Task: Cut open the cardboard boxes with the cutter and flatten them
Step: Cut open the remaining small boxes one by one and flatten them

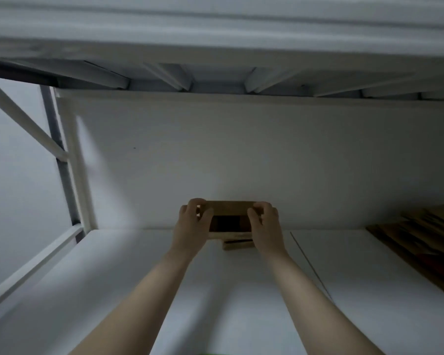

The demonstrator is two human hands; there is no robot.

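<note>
The left hand [192, 221] and right hand [264, 222] grasp the ends of a small brown cardboard box [228, 213]. Its near face shows a dark patch, and it sits at the back of a white shelf [139, 265].

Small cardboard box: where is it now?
Head view, centre: the small cardboard box is at the back of the white shelf, gripped between the left hand and right hand, with flattened cardboard stacked off to its right.
</note>
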